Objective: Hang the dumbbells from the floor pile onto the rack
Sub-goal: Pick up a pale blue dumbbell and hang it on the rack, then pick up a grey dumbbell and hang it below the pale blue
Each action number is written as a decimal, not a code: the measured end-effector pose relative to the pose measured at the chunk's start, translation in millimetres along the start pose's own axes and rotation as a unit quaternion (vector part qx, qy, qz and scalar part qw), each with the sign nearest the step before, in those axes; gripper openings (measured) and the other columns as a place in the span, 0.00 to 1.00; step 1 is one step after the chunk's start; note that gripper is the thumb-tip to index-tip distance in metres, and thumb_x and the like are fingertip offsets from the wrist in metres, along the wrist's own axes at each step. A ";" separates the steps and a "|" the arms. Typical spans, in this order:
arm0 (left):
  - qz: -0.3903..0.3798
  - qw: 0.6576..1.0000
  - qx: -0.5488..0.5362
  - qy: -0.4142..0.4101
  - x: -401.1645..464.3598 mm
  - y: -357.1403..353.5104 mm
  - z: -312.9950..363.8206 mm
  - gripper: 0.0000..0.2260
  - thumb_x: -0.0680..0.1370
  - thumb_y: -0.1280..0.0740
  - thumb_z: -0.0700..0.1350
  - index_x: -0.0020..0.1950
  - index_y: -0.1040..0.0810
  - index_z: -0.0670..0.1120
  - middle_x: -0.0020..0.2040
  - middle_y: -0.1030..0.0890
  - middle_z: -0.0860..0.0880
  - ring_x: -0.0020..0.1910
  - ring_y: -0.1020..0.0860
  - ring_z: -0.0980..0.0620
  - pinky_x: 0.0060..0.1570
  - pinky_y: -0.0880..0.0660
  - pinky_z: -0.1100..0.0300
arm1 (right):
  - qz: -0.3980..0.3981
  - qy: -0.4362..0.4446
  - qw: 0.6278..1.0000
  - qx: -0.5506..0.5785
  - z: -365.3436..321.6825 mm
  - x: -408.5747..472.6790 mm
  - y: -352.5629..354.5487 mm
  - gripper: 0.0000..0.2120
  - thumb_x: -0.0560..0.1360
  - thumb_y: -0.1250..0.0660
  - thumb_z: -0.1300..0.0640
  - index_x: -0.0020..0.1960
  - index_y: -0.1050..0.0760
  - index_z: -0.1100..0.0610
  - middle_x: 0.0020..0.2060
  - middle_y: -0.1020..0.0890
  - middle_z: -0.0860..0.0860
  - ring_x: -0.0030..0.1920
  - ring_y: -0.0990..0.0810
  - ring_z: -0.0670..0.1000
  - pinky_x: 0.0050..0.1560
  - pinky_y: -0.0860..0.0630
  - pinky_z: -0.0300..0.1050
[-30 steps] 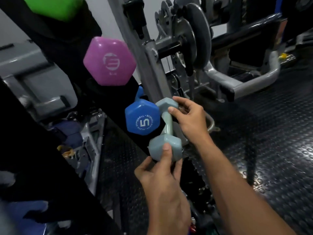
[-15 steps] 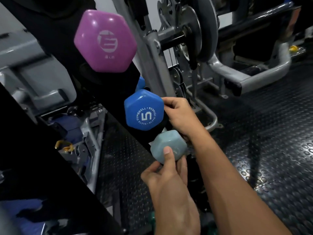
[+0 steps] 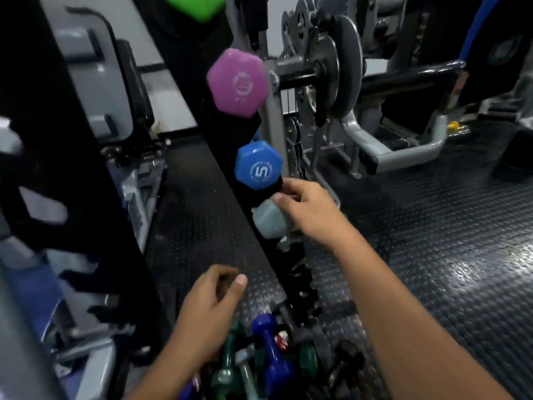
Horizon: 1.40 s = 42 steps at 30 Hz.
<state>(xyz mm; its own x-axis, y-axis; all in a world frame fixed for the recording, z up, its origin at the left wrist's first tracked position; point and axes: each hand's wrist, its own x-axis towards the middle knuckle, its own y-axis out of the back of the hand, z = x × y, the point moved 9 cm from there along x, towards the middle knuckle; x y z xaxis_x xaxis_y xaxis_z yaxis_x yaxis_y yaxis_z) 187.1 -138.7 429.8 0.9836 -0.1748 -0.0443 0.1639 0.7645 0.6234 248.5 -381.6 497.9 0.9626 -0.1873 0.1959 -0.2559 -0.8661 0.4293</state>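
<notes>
A black slanted rack (image 3: 225, 131) holds a green dumbbell (image 3: 199, 7) at the top, then a purple dumbbell (image 3: 238, 82) and a blue dumbbell marked 5 (image 3: 258, 166). Just under the blue one sits a pale blue-grey dumbbell (image 3: 268, 220). My right hand (image 3: 308, 212) grips it, thumb on its near head and fingers reaching behind it. My left hand (image 3: 210, 307) hovers lower, loosely curled and holding nothing. Below my left hand lies the floor pile, with a dark blue dumbbell (image 3: 274, 350) and a green one (image 3: 227, 356) among several others.
Free hooks (image 3: 300, 272) continue down the rack below the pale dumbbell. A grey weight machine with plates (image 3: 343, 70) stands right behind the rack. Another black frame (image 3: 72, 197) rises on the left. Studded rubber floor (image 3: 447, 241) stretches to the right.
My left hand has let go of the pale dumbbell's near head and dropped down toward the floor pile. My right hand stays on the dumbbell at the rack. The view has pulled back and tilted down.
</notes>
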 end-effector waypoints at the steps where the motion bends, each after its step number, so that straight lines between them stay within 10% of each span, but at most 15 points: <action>1: -0.007 1.000 0.022 -0.012 -8.1 4.0 -7.2 0.14 0.79 0.34 0.63 0.57 0.20 0.56 0.51 0.17 0.54 0.51 0.19 0.57 0.52 0.23 0.55 | 0.004 0.004 1.000 -0.031 -5.1 -12.9 -1.4 0.15 0.82 0.32 0.51 0.67 0.19 0.49 0.57 0.13 0.43 0.60 0.17 0.43 0.64 0.23 0.44; 5: -0.028 0.995 0.093 -0.039 -35.6 6.2 -41.7 0.19 0.78 0.34 0.64 0.59 0.20 0.52 0.52 0.17 0.51 0.52 0.19 0.50 0.58 0.22 0.49 | 0.001 0.025 0.992 -0.120 -13.9 -65.6 -18.2 0.29 0.83 0.31 0.55 0.81 0.34 0.55 0.76 0.26 0.51 0.73 0.27 0.46 0.73 0.31 0.40; 9: -0.098 0.984 0.143 -0.049 -56.6 -7.1 -75.6 0.23 0.82 0.33 0.58 0.74 0.27 0.49 0.68 0.23 0.45 0.68 0.24 0.46 0.67 0.29 0.56 | -0.029 0.012 0.985 -0.168 -2.9 -111.2 -36.0 0.33 0.84 0.33 0.53 0.85 0.42 0.53 0.84 0.42 0.51 0.68 0.28 0.42 0.61 0.32 0.26; 12: -0.163 0.968 0.184 -0.041 -68.8 -14.0 -103.5 0.31 0.82 0.33 0.59 0.82 0.37 0.52 0.79 0.34 0.45 0.75 0.30 0.46 0.72 0.32 0.56 | -0.077 -0.016 0.975 -0.207 14.8 -137.5 -62.2 0.33 0.84 0.33 0.49 0.84 0.41 0.51 0.81 0.33 0.50 0.59 0.18 0.44 0.65 0.26 0.44; 15: -0.203 0.955 0.215 -0.010 -73.4 -12.7 -135.2 0.36 0.82 0.34 0.62 0.85 0.46 0.56 0.85 0.45 0.46 0.79 0.34 0.43 0.75 0.32 0.49 | -0.135 -0.054 0.963 -0.225 42.8 -163.0 -96.6 0.31 0.82 0.31 0.48 0.82 0.35 0.52 0.79 0.30 0.53 0.74 0.26 0.56 0.76 0.31 0.50; 20: -0.230 0.942 0.244 0.009 -76.9 -10.6 -163.1 0.36 0.82 0.35 0.62 0.85 0.47 0.56 0.85 0.46 0.47 0.78 0.32 0.42 0.74 0.31 0.45 | -0.251 -0.090 0.933 -0.240 68.8 -189.7 -147.6 0.29 0.82 0.31 0.47 0.81 0.33 0.52 0.78 0.29 0.52 0.76 0.29 0.54 0.74 0.31 0.48; 42: -0.241 0.939 0.244 0.015 -57.3 -21.2 -189.9 0.36 0.81 0.34 0.63 0.84 0.44 0.55 0.81 0.37 0.47 0.77 0.32 0.44 0.73 0.29 0.44 | -0.292 -0.089 0.918 -0.253 89.7 -183.6 -163.1 0.25 0.82 0.31 0.48 0.78 0.29 0.51 0.70 0.21 0.53 0.71 0.24 0.54 0.63 0.31 0.44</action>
<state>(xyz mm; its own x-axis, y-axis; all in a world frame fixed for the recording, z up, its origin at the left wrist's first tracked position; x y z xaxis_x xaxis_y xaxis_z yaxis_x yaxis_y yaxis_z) 141.5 -27.0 270.9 0.8071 -0.4048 -0.4297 0.5431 0.2237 0.8093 121.5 -247.5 312.8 0.9368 0.1273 -0.3260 0.3425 -0.5250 0.7792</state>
